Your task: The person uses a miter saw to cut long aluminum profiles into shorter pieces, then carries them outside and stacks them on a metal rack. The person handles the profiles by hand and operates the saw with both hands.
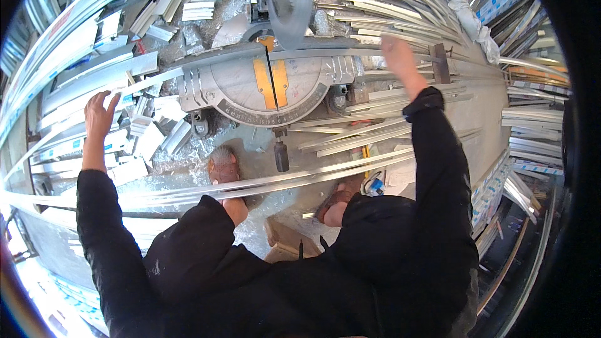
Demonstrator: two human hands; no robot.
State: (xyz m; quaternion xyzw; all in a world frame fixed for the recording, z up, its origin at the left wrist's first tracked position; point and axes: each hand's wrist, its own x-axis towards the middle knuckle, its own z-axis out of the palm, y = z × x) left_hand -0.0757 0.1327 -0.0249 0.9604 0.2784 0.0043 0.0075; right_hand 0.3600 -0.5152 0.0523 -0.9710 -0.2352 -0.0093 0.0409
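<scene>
Head view: we press our flat-open right hand (pixel 397 56) onto the long silver aluminium profile (pixel 350 54) against the grey round-tabled mitre saw (pixel 269 87); left of the saw, our left hand (pixel 99 116) curls over a profile end.

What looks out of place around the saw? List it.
Offcuts lie jumbled on the floor left of the saw, under the left hand. Shiny swarf is scattered around the saw's base and the sandalled foot. Long profiles lie loosely fanned, not stacked, below the right hand.
</scene>
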